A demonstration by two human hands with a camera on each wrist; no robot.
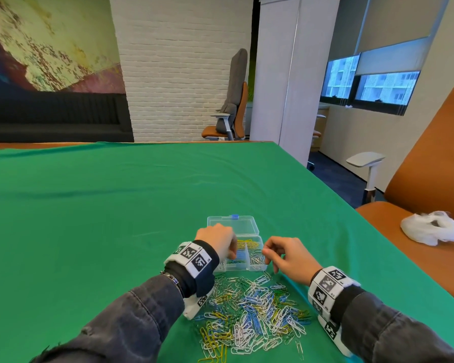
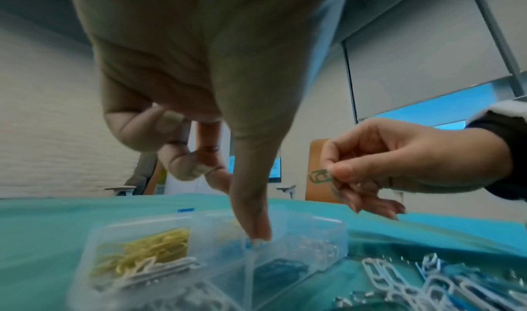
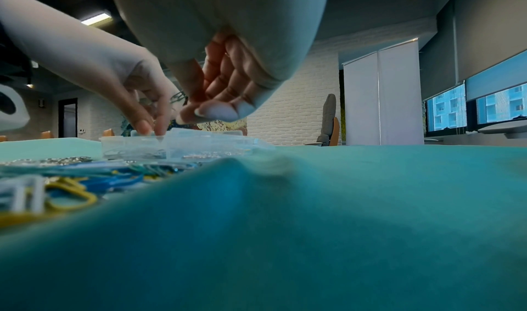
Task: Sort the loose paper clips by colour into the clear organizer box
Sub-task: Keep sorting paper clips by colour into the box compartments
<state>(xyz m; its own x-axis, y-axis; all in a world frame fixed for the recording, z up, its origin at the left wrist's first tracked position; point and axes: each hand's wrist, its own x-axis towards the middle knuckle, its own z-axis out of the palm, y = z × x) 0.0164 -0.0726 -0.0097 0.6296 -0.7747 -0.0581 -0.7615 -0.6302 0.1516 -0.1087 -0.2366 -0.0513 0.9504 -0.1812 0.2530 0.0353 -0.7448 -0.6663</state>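
The right hand (image 2: 405,162) pinches a small green wire paper clip (image 2: 320,176) between thumb and forefinger, just right of the clear plastic organizer box (image 1: 257,267) on the green-clothed tabletop (image 1: 116,205). The left hand (image 1: 216,241) reaches into the box, one finger straight down on a divider, the rest curled, holding nothing visible. Best to release low over the matching compartment. No readable writing shows. The loose mixed clips (image 1: 252,310) lie just in front of the box.

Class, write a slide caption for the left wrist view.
Left hand reaches into the organizer box while right hand pinches a green paper clip.
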